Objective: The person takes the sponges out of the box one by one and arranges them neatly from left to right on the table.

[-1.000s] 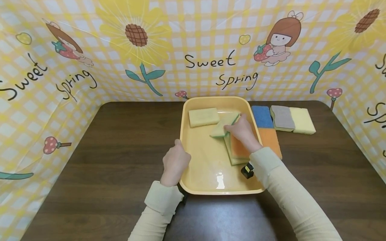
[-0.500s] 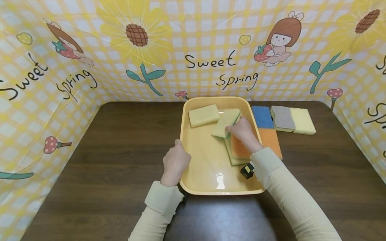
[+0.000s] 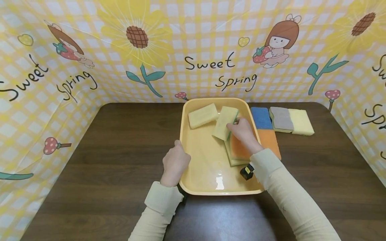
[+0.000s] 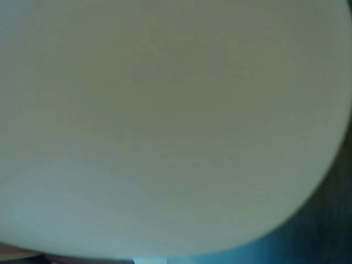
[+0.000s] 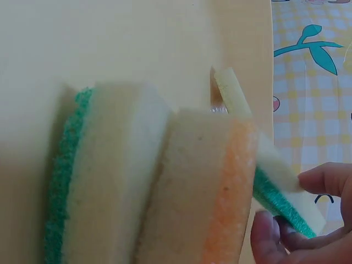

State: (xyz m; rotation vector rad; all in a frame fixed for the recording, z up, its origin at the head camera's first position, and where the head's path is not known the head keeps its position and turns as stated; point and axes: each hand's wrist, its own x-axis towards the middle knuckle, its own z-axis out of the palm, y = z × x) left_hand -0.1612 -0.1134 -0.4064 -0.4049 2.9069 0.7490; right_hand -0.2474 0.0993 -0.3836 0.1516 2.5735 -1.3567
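My right hand [image 3: 242, 130] pinches a yellow sponge [image 3: 223, 123] with a green scouring side, inside a yellow tray [image 3: 205, 164]. The thumb lies on its pale foam and the fingers are on the green side in the right wrist view. Below that hand, an orange-topped sponge [image 3: 239, 147] rests on another yellow sponge [image 3: 233, 162]. A pale yellow sponge [image 3: 203, 116] lies at the tray's far left, close to the held one. With curled fingers, my left hand [image 3: 176, 164] grips the tray's left rim; its fingertips are hidden. A blurred pale surface [image 4: 176, 121] fills most of the left wrist view.
Right of the tray, a blue sponge [image 3: 260, 117] and an orange sponge [image 3: 269, 142] lie on the dark wooden table [image 3: 120, 140]. A grey sponge [image 3: 281, 118] and a pale yellow one [image 3: 301, 122] sit further right. A patterned cloth [image 3: 169, 43] stands behind.
The held sponge has turned, and its yellow face now shows more broadly. The sponge at the tray's far left has turned slightly, its right end further back. My left hand keeps its place.
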